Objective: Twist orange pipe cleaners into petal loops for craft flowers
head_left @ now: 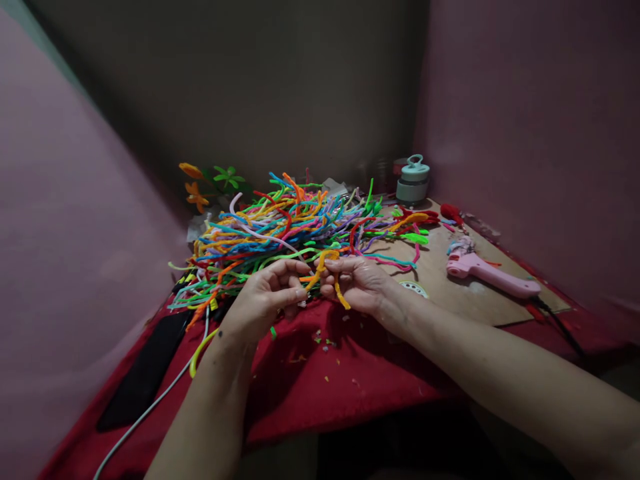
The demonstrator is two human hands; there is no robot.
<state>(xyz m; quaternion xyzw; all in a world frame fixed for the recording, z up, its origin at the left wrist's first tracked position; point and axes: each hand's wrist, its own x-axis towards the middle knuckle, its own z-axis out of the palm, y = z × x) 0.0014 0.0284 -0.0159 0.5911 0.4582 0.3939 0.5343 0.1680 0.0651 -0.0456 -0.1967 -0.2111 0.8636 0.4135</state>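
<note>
Two bare hands, the left hand [280,287] and the right hand [357,283], pinch one bent, fuzzy orange stem [327,255].

From my end of the feed, I see both partly curled, thumbs and fingertips drawn together on the stem, above a table draped in red cloth [320,393]. Just beyond sprawls a tangled heap of multicoloured fuzzy stems [280,227]. To the right, a flat tan board [487,310] carries a pink pistol-shaped tool [493,272] and a pale-blue lidded jar [414,183]. Dusky pink walls [530,100] flank a dim grey backdrop [300,87].
</note>
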